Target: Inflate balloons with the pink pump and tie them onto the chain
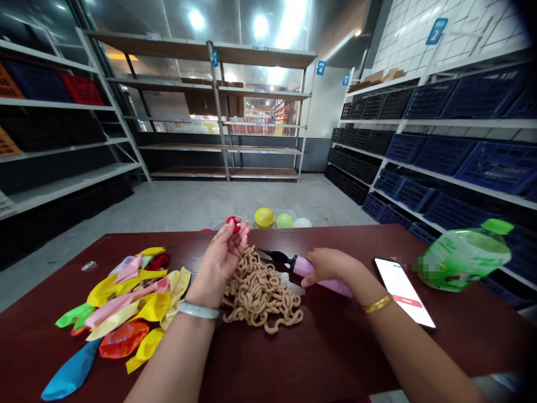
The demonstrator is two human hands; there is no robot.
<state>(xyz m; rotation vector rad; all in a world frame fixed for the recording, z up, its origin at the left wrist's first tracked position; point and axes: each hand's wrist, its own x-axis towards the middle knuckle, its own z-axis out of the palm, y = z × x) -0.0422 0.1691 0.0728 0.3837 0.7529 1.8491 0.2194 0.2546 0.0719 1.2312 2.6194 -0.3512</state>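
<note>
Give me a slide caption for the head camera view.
Left hand holding a small red item, right hand on a pink pump, limp balloons and tan coils on the table.

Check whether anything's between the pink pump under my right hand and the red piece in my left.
Fingers of your left hand stand partly in the way, between the red piece and the black nozzle of the pump. The tan coils lie on the table near the nozzle tip, seemingly lower.
</note>
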